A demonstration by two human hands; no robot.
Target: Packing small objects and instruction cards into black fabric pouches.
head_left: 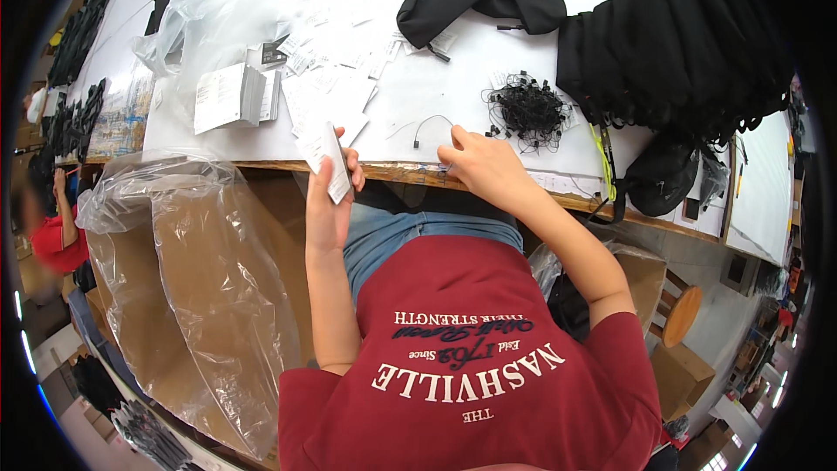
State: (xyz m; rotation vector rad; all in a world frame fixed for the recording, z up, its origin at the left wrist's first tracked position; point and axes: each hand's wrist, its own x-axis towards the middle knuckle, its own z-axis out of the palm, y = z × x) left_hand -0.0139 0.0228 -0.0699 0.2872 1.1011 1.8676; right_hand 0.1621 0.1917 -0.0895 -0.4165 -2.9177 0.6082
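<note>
My left hand (pixel 331 183) is closed around a small bundle of white printed tags (pixel 319 153), held upright just off the table's near edge. My right hand (pixel 485 166) is over that edge with its fingers curled in. At its fingertips a thin black tag string (pixel 420 128) arcs over the white surface, a small black piece at its far end. The grip itself is partly hidden. Right of this hand lies a tangled heap of black tag strings (pixel 528 113). Loose white tags (pixel 340 92) are scattered beyond my left hand.
Stacked white cards (pixel 230 98) stand at the left beside clear plastic (pixel 205 26). Black fabric bags (pixel 453 2) lie at the back, with a tall row of black bags (pixel 649 48) on the right. Below, a plastic-lined carton (pixel 187 270) stands by my left arm.
</note>
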